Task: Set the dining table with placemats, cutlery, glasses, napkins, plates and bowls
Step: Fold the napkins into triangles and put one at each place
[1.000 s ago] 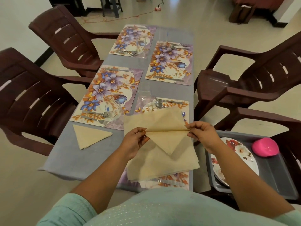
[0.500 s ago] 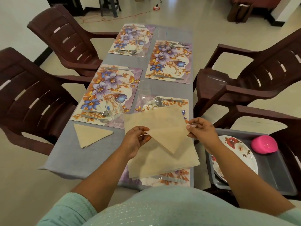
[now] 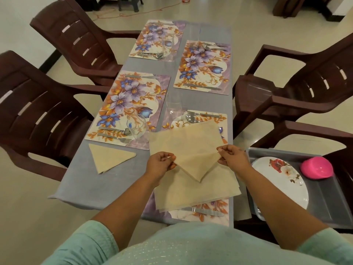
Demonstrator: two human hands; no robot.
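A beige napkin (image 3: 193, 150) is held up over the near right placemat (image 3: 214, 207). My left hand (image 3: 160, 163) pinches its left corner and my right hand (image 3: 232, 157) pinches its right corner; a folded point hangs down between them. Under it lies a stack of flat beige napkins (image 3: 200, 192). A folded triangular napkin (image 3: 108, 157) lies on the grey table (image 3: 114, 184) below the near left placemat (image 3: 131, 108). Two more floral placemats (image 3: 202, 67) sit farther back. Each mat carries cutlery, and clear glasses (image 3: 174, 106) stand by them.
A grey tray (image 3: 324, 203) on the chair at my right holds floral plates (image 3: 282, 178) and a pink bowl (image 3: 317, 167) turned upside down. Dark brown plastic chairs (image 3: 38, 111) flank both long sides of the table. A stool and an orange cable sit on the floor beyond.
Both hands have drawn the napkin's fold flatter and lowered it slightly; the upper flap now lies back over the mat. Everything else is unmoved.
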